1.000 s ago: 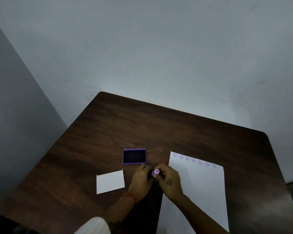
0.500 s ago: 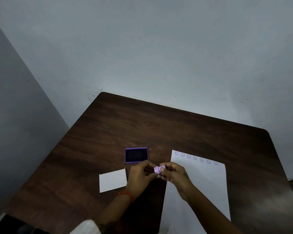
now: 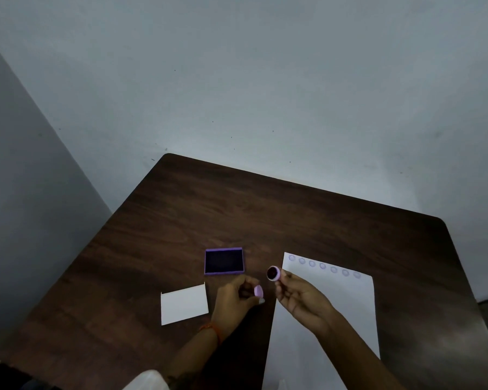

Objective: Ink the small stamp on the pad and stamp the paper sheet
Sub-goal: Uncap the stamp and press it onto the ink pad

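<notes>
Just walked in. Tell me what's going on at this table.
A person is stamping a paper sheet that already has a row of round purple prints along its far edge. The right hand holds the small stamp, dark face showing, above the table's surface. The left hand pinches its lilac cap. The open ink pad lies just beyond, a small white card to its left.

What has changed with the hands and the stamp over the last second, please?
The hands have drawn apart: the right hand now holds the small stamp, the left hand its lilac cap. Ink pad, white card and paper sheet stayed put.
</notes>
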`<state>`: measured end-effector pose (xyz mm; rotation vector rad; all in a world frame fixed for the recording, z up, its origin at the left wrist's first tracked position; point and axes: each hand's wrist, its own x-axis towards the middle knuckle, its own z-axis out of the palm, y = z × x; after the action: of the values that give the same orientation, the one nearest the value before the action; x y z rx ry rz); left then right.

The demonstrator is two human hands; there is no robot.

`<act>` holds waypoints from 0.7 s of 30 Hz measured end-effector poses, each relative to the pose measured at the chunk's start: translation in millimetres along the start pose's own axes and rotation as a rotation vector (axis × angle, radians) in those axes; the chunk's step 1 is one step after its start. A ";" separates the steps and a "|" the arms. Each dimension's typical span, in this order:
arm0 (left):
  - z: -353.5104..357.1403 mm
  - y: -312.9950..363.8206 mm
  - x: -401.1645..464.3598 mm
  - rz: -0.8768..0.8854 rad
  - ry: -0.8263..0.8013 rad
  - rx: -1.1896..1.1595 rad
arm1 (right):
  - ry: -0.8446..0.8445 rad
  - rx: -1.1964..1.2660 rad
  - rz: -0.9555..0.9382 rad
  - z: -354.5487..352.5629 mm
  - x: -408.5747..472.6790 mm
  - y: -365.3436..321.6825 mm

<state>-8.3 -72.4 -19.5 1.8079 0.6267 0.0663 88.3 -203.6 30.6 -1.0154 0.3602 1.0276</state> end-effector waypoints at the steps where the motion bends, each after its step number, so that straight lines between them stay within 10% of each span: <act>1: 2.2 -2.7 0.1 0.007 -0.004 0.023 | -0.016 0.049 0.009 0.0 -1.6 -0.3; 9: 9.1 -12.0 5.9 0.019 -0.046 0.340 | -0.123 0.113 -0.009 2.6 -5.8 -1.3; 18: -57.2 -19.4 6.1 0.187 0.425 0.436 | -0.193 0.165 0.029 13.0 3.5 1.4; 21: -86.1 -31.3 12.6 0.073 0.349 0.455 | -0.158 0.133 0.075 23.2 6.7 2.7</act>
<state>-39.8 14.6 -22.3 2.2840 0.8734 0.3159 85.0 -180.3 36.7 -0.8013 0.3342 1.1291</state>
